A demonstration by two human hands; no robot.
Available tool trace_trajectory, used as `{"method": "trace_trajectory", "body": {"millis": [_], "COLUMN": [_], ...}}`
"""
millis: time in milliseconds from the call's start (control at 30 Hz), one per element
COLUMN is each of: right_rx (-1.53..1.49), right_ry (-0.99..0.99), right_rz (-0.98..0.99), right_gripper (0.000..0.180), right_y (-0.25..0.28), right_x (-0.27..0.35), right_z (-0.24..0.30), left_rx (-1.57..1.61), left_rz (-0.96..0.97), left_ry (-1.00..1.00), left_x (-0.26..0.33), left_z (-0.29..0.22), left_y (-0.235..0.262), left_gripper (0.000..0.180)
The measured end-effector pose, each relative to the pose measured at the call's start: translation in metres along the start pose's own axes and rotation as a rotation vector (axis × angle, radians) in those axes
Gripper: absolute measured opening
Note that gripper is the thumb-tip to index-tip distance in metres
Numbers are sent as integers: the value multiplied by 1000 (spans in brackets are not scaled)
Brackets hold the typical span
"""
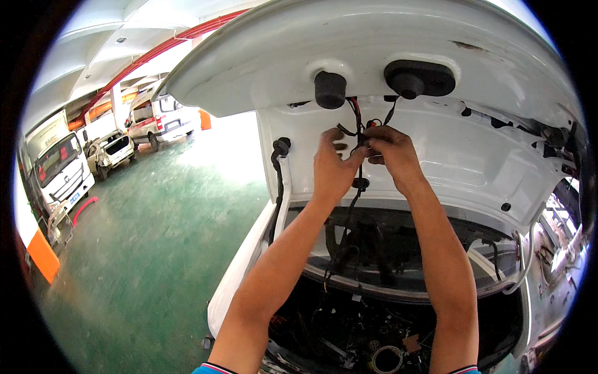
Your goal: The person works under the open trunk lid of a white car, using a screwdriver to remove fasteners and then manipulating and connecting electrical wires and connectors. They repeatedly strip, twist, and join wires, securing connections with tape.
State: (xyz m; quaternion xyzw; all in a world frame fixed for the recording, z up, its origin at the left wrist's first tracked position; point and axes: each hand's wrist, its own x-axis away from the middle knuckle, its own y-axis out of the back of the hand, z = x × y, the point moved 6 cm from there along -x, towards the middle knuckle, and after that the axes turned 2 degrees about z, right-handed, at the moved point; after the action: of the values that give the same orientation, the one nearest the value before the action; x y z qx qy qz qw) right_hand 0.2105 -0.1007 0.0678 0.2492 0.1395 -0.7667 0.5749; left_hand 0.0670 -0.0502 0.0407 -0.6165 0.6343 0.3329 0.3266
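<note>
Both my arms reach up to the inner side of a raised white trunk lid point(286, 149). A dark wiring harness point(355, 112) comes down beside a black rubber cap, and my hands meet on it. My left hand point(335, 165) pinches the harness between thumb and fingers. From the other side my right hand point(393, 154) closes its fingertips on the same spot; a small red and black connector point(374, 123) shows just above them. Below my hands the loose harness end point(339, 249) dangles in front of the rear window. My fingers hide the exact point of grip.
Two black rubber caps, one round point(330, 90) and one oval point(423, 78), stick out of the lid above. A corrugated cable sleeve point(278, 181) runs down the left side. Small loose parts lie in the dark trunk point(349, 330). A truck point(59, 162) and a van point(162, 118) stand far left.
</note>
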Motion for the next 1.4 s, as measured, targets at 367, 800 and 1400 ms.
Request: {"method": "trace_trajectory", "body": {"millis": [367,800,1400], "right_rx": [1009,26,-726], "right_ry": [329,184,-194], "right_rz": [43,-79,-394], "right_gripper": [31,22,14], "right_y": [-21,12,12], "right_x": [-8,17,42], "right_z": [24,-6,-108], "left_rx": [57,-416,851], "left_rz": [147,210,461], "left_ry": [-3,-253,535], "left_x": [-1,-15,-11], "left_z": [15,-23,23], "left_y": [-8,-13,2], "left_gripper": [31,26,25]}}
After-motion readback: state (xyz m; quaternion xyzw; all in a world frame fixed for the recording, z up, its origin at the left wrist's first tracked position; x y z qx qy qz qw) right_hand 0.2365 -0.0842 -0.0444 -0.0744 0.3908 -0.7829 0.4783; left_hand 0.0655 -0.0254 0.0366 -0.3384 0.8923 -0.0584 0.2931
